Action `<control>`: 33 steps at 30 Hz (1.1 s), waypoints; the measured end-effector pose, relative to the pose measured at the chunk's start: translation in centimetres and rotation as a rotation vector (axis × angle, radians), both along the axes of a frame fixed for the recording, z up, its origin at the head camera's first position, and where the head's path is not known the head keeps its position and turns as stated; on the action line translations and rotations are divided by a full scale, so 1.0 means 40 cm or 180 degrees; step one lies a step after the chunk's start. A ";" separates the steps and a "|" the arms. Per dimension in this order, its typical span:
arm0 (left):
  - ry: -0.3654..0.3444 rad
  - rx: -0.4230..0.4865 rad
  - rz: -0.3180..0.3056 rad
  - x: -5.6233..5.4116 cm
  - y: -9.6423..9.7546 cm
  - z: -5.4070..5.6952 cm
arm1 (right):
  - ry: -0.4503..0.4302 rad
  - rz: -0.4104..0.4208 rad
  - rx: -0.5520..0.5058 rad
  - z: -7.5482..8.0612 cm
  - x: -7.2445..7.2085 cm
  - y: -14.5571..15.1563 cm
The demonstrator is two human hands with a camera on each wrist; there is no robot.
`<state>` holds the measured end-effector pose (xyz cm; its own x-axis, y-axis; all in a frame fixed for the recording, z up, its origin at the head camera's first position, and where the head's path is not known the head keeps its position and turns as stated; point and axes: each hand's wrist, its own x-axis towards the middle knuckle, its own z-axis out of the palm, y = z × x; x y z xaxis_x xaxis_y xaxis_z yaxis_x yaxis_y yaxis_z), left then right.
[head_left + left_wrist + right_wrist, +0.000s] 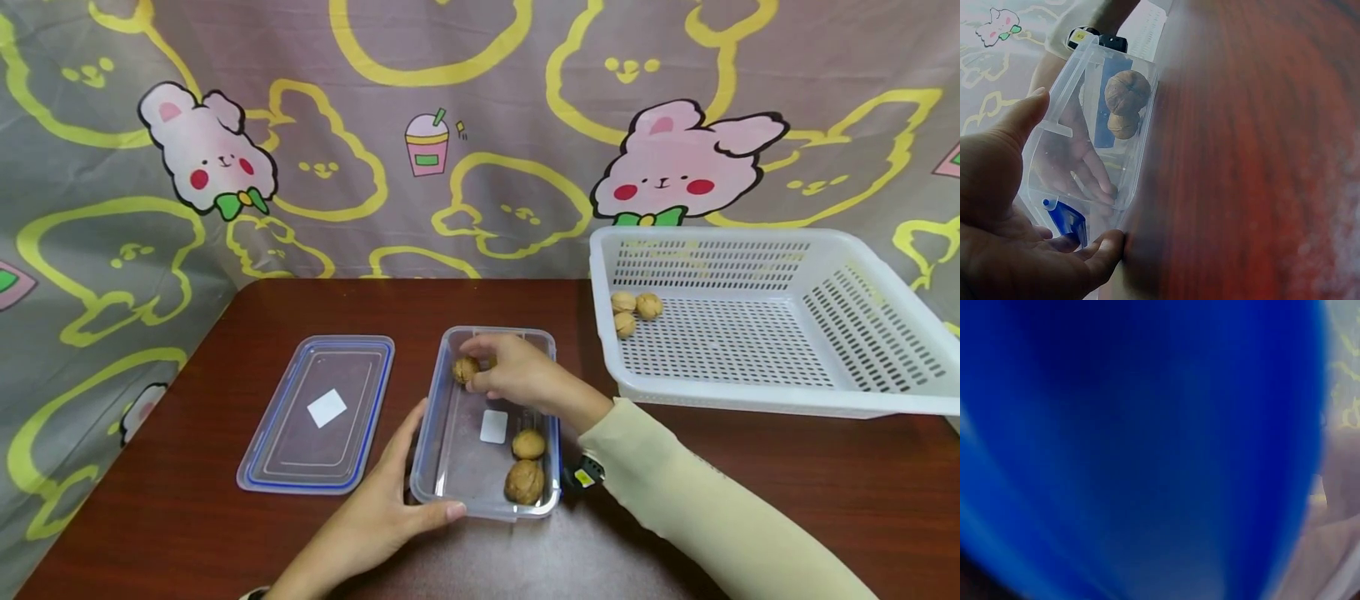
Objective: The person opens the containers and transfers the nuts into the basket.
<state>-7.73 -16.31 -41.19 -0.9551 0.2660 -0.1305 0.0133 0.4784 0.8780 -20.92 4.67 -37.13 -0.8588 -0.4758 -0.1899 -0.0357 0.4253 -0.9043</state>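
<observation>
A clear plastic food container [450, 467] stands uncovered on the table. My left hand [386, 492] holds its near left corner, thumb at the near rim and fingers along the side by a blue clip [1066, 220]. Inside the container's far end, my right hand [517, 371] pinches a walnut [465, 370] between thumb and fingers; another walnut is mostly hidden behind those fingers. Two more walnuts, one smaller [528, 444] and one larger [524, 482], lie in the near right corner. Blurred blue plastic [1147, 450] fills most of the right wrist view.
To the left, the container's lid [322, 454] with a blue seal lies flat on the dark red table [187, 417]. A white perforated basket [720, 396] stands at the right, with three walnuts [648, 306] in its left corner. A patterned curtain [480, 125] hangs behind.
</observation>
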 end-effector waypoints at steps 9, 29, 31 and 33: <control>-0.0013 0.0022 -0.0007 0.000 0.000 0.003 | 0.0284 0.0042 0.0231 -0.015 -0.001 -0.007; -0.0024 -0.0007 0.0039 0.001 0.002 0.001 | -0.0383 -0.0062 -0.0566 -0.030 -0.013 -0.013; -0.0030 -0.0014 0.0039 0.001 0.002 0.001 | -0.0396 -0.0033 -0.0549 -0.029 -0.011 -0.012; -0.0031 -0.0016 0.0037 0.001 0.002 0.001 | -0.0393 -0.0004 -0.0531 -0.028 -0.009 -0.013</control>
<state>-7.71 -16.24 -41.14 -0.9568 0.2541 -0.1411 -0.0009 0.4828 0.8757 -21.29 4.16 -38.24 -0.8345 -0.5083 -0.2125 0.0803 0.2694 -0.9597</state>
